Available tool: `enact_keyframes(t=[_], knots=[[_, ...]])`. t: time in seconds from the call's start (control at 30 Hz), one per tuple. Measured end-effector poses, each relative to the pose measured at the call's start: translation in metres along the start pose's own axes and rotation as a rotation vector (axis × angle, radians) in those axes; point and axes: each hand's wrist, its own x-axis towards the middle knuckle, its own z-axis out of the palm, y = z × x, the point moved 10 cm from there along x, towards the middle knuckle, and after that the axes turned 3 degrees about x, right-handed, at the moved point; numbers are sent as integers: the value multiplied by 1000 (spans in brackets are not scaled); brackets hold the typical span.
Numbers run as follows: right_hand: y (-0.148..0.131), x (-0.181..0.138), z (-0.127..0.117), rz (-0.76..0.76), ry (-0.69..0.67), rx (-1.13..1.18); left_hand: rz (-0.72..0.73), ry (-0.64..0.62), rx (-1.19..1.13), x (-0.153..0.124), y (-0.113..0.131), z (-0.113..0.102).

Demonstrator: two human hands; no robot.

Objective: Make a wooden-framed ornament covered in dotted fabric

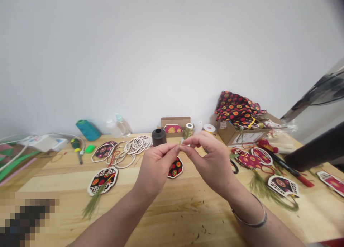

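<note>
Above the middle of the table, my left hand (158, 168) and my right hand (208, 159) meet at their fingertips. Both are closed in a pinch, thumbs against forefingers. Whatever they hold is too small to make out. Behind and below them lies a black lattice-edged ornament (176, 168) with red and orange flower print, partly covered by my left hand. A black thread cone (158, 136) stands just beyond my left hand. Past my right fingers is a spool of olive-gold thread (188, 131). Black-handled scissors (234, 166), mostly hidden, lie beside my right hand.
At left lie a tasselled ornament (103, 180), pale wooden frames (138, 145), a screwdriver (77, 148) and a teal thread cone (88, 129). On the right are a cardboard box (242, 137) with printed cloth (236, 109), more ornaments (283, 186) and a black post (317, 148).
</note>
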Motion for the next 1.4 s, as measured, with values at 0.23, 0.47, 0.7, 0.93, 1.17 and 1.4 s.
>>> enact_keyframes(t=[0.23, 0.47, 0.7, 0.93, 1.17, 1.4], knots=[[3, 2, 6, 40, -93, 152, -74, -7, -149, 3, -8, 1], [18, 6, 6, 125, -75, 280, -139, -52, -259, 0, -13, 8], [45, 4, 17, 332, -99, 438, -120, -75, -214, 1, -15, 9], [56, -2, 32, 533, -141, 720, -73, -82, -66, -1, -11, 6], [57, -6, 39, 580, -169, 785, -65, -87, -37, -1, -10, 7], [66, -2, 30, 568, -112, 680, -79, -59, -62, -1, -13, 5]])
